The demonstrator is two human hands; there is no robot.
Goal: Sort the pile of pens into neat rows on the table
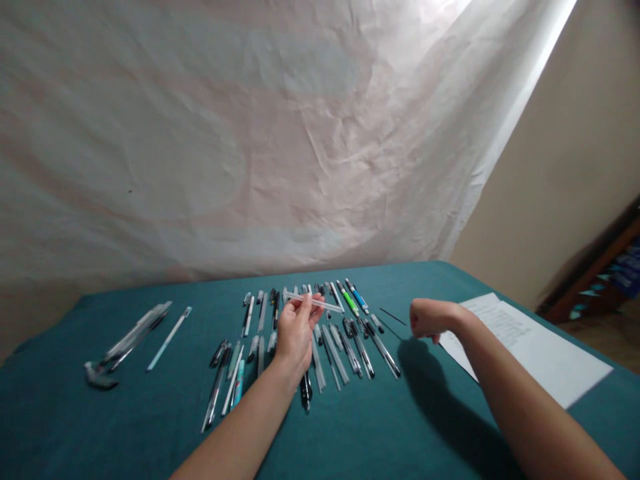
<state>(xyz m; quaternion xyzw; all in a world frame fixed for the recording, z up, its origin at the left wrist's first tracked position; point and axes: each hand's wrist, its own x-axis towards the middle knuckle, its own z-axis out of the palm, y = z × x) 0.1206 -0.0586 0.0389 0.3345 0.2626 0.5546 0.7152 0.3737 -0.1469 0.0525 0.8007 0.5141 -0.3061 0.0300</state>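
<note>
My left hand (299, 330) is closed on a clear pen barrel (326, 305), pinched between thumb and fingers above the rows of pens. To the right, my right hand (425, 319) is raised over the cloth with its fingers curled in. A thin dark pen refill (393, 317) juts leftward from those fingers; its held end is hidden. Below and around the left hand lie many pens, among them a black-capped clear pen (383, 350), a green pen (348, 298) and a blue pen (357, 297).
Written paper sheets (555, 353) lie on the right side of the dark green cloth (165, 427). At the left are a clear plastic sleeve (135, 333) with pens and a pale blue pen (169, 339). A pale sheet (300, 147) hangs behind the table.
</note>
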